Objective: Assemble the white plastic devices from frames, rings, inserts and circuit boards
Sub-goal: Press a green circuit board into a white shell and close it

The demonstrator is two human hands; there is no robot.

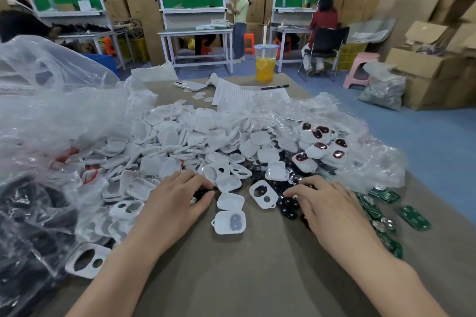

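Brown worktable [257,265] heaped with white frames [180,136], likely light and stiff, best pinched at rims; left hand [175,201] pinches a dark insert [202,192], right hand [329,206] grip unclear.

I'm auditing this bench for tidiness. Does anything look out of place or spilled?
An orange drink cup stands at the far edge of the table beside the paperwork, odd on an electronics bench. Green circuit boards lie loose near the right edge. Nothing looks spilled.
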